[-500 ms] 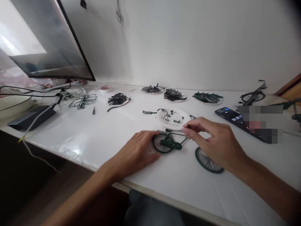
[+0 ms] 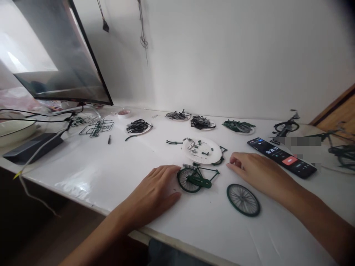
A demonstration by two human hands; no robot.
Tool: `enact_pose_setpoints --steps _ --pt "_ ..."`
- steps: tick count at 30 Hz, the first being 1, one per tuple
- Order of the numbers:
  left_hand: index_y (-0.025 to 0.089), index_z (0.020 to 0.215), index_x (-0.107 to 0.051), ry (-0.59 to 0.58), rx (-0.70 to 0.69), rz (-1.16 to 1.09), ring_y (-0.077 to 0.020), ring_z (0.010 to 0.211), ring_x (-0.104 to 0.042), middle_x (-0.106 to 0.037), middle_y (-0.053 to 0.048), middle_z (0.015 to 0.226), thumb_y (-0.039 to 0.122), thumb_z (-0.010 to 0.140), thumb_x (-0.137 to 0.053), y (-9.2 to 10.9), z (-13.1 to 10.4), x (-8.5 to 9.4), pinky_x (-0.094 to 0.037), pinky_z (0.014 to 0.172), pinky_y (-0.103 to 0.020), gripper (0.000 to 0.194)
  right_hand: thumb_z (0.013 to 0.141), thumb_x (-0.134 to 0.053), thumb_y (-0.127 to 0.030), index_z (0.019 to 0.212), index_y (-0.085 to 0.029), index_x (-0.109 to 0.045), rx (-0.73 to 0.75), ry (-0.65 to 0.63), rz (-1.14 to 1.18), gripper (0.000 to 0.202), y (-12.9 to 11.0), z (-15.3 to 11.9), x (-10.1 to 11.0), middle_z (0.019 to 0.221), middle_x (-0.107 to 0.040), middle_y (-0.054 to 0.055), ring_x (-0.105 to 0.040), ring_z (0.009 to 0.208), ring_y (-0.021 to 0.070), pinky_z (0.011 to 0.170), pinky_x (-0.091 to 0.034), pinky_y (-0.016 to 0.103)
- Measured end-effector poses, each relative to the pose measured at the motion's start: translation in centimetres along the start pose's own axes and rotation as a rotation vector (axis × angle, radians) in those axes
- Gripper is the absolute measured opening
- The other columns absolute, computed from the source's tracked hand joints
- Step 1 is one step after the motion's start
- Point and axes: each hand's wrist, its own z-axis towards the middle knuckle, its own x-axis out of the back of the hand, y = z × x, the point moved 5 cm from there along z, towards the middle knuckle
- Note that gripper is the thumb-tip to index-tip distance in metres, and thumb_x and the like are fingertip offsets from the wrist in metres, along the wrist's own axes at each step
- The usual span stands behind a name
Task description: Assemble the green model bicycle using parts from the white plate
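A small green bicycle frame [image 2: 202,181] with its rear wheel fitted lies on the white table. My left hand [image 2: 156,188] rests on the table with fingers apart, its fingertips beside the rear wheel. To the right of the frame, my right hand [image 2: 244,164] has its fingers curled together; whatever they may hold is too small to make out. A loose green-rimmed wheel [image 2: 243,200] lies below it. Behind the frame is a white paper plate [image 2: 201,159] with small metal and green parts. A dark green curved part [image 2: 221,158] lies at the plate's right edge.
Plates piled with black parts [image 2: 138,126] and green parts [image 2: 239,126] stand along the wall. A phone [image 2: 283,158] lies at right, near assembled model bicycles [image 2: 286,126]. At left are a monitor [image 2: 69,55], cables, green racks [image 2: 97,128] and a small screwdriver [image 2: 109,139].
My right hand has moved right, away from the front of the bicycle frame, and has come down near the table. The loose wheel is now fully uncovered. The view has shifted slightly.
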Motion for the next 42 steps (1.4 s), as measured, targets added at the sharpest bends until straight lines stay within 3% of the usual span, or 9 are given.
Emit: enact_pose_setpoints --steps 9,12,14,17,20,30,38,40,42 --pt "0.029 0.139 -0.042 0.021 0.033 -0.115 -0.0242 0.126 -0.055 -0.054 -0.008 0.140 0.038 0.099 -0.053 -1.2 0.4 0.5 -0.048 0.107 -0.043 0.042 0.095 -0.056 -0.023 0.087 -0.020 -0.063 0.224 0.245 0.212 0.011 -3.9 -0.7 0.9 0.088 -0.068 0.004 -0.063 0.079 0.0192 0.070 -0.048 0.033" --pt "0.025 0.127 -0.053 0.098 0.037 -0.097 -0.0216 0.107 -0.065 -0.065 -0.007 0.120 0.034 0.101 -0.050 -3.0 3.6 1.8 -0.056 0.090 -0.039 0.028 0.098 -0.052 -0.020 0.091 -0.019 -0.061 0.393 0.238 0.335 0.012 -6.2 -1.3 0.8 0.092 -0.066 0.005 -0.061 0.086 0.0183 0.078 -0.049 0.034" --pt "0.021 0.121 -0.056 0.173 -0.063 -0.017 -0.0204 0.101 -0.066 -0.068 -0.007 0.114 0.029 0.100 -0.050 -3.7 7.0 2.8 -0.056 0.082 -0.035 0.024 0.099 -0.054 -0.023 0.098 -0.019 -0.062 0.470 0.201 0.393 0.009 -7.5 -1.9 0.6 0.099 -0.066 0.005 -0.061 0.093 0.0190 0.083 -0.050 0.035" --pt "0.019 0.116 -0.059 0.215 -0.122 0.021 -0.0176 0.096 -0.066 -0.068 -0.006 0.113 0.022 0.100 -0.048 -4.9 12.1 3.4 -0.055 0.080 -0.032 0.019 0.096 -0.059 -0.024 0.108 -0.021 -0.062 0.525 0.157 0.435 0.012 -8.4 -2.4 0.4 0.107 -0.066 0.005 -0.061 0.102 0.0201 0.090 -0.050 0.037" --pt "0.017 0.115 -0.059 0.246 -0.153 0.069 -0.0190 0.097 -0.064 -0.067 -0.009 0.113 0.016 0.100 -0.044 -5.6 14.7 2.8 -0.053 0.082 -0.034 0.021 0.093 -0.063 -0.020 0.104 -0.022 -0.063 0.539 0.106 0.444 0.011 -8.5 -2.7 0.1 0.103 -0.066 0.003 -0.061 0.100 0.0202 0.088 -0.052 0.037" --pt "0.017 0.104 -0.063 0.102 -0.306 0.146 -0.0221 0.098 -0.062 -0.070 -0.007 0.104 0.020 0.098 -0.055 -3.8 13.7 -0.3 -0.048 0.088 -0.039 0.011 0.090 -0.066 -0.018 0.101 -0.023 -0.061 0.578 0.068 0.442 0.013 -8.8 -2.9 0.0 0.101 -0.067 0.000 -0.062 0.098 0.0193 0.089 -0.052 0.036" --pt "0.017 0.099 -0.063 0.082 -0.193 0.049 -0.0147 0.083 -0.059 -0.068 -0.004 0.097 0.026 0.099 -0.049 -4.3 12.0 2.1 -0.046 0.074 -0.028 0.017 0.090 -0.066 -0.017 0.108 -0.023 -0.062 0.608 0.101 0.423 0.019 -8.5 -2.8 -0.2 0.108 -0.067 0.002 -0.062 0.106 0.0194 0.093 -0.053 0.034" --pt "0.016 0.082 -0.063 -0.006 -0.164 0.027 -0.0115 0.065 -0.054 -0.065 -0.001 0.077 0.035 0.098 -0.051 -4.0 11.2 2.5 -0.042 0.062 -0.025 0.027 0.090 -0.065 -0.016 0.107 -0.023 -0.062 0.609 0.094 0.416 0.018 -8.5 -2.8 -0.2 0.108 -0.067 0.003 -0.063 0.105 0.0194 0.092 -0.053 0.034" --pt "0.016 0.069 -0.059 -0.199 -0.084 -0.012 -0.0097 0.053 -0.047 -0.059 0.001 0.062 0.047 0.095 -0.053 -3.8 10.6 2.1 -0.035 0.052 -0.024 0.041 0.090 -0.065 -0.016 0.107 -0.022 -0.063 0.598 0.084 0.413 0.018 -8.5 -2.9 -0.2 0.106 -0.067 0.003 -0.063 0.104 0.0196 0.091 -0.054 0.035"
